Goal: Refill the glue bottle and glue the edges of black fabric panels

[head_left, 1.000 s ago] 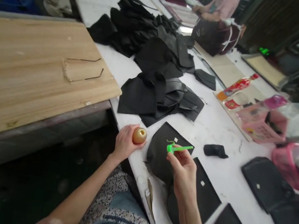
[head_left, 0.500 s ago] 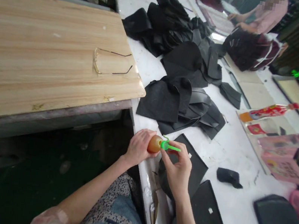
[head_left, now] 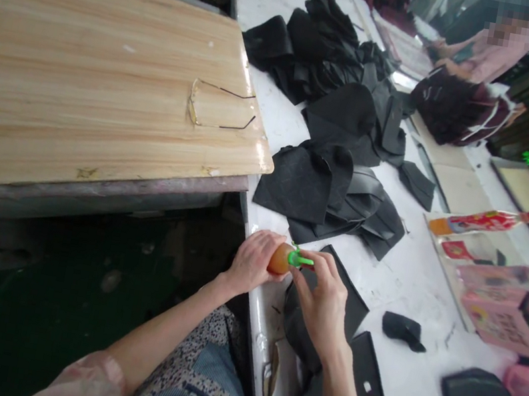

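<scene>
from my distant seat i see my left hand (head_left: 254, 260) with its fingers wrapped around an amber bottle (head_left: 279, 259), just by the near edge of the white table (head_left: 439, 274). the end of the bottle is turned toward my right hand (head_left: 326, 296). this right hand is pinching a green cap (head_left: 303, 260) between the thumb and the fingers, and the cap is at the mouth of the bottle. whether it is fully seated there, i cannot tell.

behind the right hand, flat on the table, lies a black panel (head_left: 350, 293), partly covered by the hand. beyond both hands i find a small pile (head_left: 297, 183) of black pieces, and farther away a bigger heap (head_left: 313, 57) of the same kind. a black scrap (head_left: 404, 331) lies to the right, near a pink box (head_left: 498, 317). to my left there is a wooden board (head_left: 89, 60), and a pair of glasses (head_left: 192, 103) rests on it with the arms unfolded. at the far side of the table is another person (head_left: 504, 52), in a pink top, behind a dark red bundle (head_left: 461, 113).
</scene>
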Tool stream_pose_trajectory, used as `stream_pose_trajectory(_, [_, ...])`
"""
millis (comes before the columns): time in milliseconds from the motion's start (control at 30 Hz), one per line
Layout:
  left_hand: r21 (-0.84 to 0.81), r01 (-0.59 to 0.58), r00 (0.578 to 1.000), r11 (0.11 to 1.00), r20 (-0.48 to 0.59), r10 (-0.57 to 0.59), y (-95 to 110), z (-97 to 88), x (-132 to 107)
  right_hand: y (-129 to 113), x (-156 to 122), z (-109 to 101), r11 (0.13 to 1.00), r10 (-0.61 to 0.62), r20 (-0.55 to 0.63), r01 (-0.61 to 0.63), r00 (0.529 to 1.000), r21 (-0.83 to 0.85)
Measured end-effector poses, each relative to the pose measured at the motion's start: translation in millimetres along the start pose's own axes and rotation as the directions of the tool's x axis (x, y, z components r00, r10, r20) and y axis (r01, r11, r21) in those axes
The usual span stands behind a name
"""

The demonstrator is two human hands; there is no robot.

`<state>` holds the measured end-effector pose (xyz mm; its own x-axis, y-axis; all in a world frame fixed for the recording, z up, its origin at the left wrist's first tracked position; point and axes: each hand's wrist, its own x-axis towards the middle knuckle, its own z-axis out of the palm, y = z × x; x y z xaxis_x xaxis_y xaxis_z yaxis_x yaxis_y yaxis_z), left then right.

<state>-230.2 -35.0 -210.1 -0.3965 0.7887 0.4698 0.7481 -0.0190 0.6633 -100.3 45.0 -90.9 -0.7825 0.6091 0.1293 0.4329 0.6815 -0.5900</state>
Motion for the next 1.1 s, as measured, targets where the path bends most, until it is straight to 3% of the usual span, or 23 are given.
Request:
stream_pose_trajectory(267, [-0.002, 0.009, 1.000, 1.000, -0.009, -0.009, -0.8, 1.6, -0.2, -6.4, 12.9, -6.9, 0.979, 0.039, 0.127, -0.012, 0.991, -0.203])
stream_pose_trajectory(433, [0.003, 0.008, 1.000, 1.000, -0.028, -0.008, -2.0, 4.3, -1.6, -11.5, 7.8, 9.3, 0.952, 0.142, -0.001, -0.136, 0.990, -0.275])
stream_pose_trajectory(533, [0.005, 0.015, 1.000, 1.000, -0.023, -0.015, -2.2, 4.8, -2.2, -8.6, 4.6, 16.0, 0.969, 0.186, -0.042, -0.191, 0.982, -0.158])
stream_pose_trajectory(667, [0.018, 0.025, 1.000, 1.000, -0.004, -0.025, -1.1, 3.0, -1.7, 1.4, 9.5, 5.1, 0.982, 0.189, 0.027, -0.190, 0.982, 0.022])
stream_pose_trajectory(767, [0.021, 0.028, 1.000, 0.999, -0.009, -0.027, 0.4, 1.1, -0.7, 9.4, 19.5, -11.5, 0.996, 0.036, 0.164, -0.049, 0.986, 0.078])
stream_pose_trajectory(900, [0.035, 0.024, 1.000, 0.999, -0.018, -0.023, 2.0, -0.7, 0.0, 17.3, 32.6, -24.6, 0.988, -0.136, 0.329, 0.105, 0.934, 0.112])
stream_pose_trajectory(1100, [0.015, 0.031, 1.000, 0.999, -0.006, -0.031, 1.6, -0.4, -0.6, 15.1, 38.6, -20.0, 1.000, -0.009, 0.333, 0.012, 0.943, -0.006])
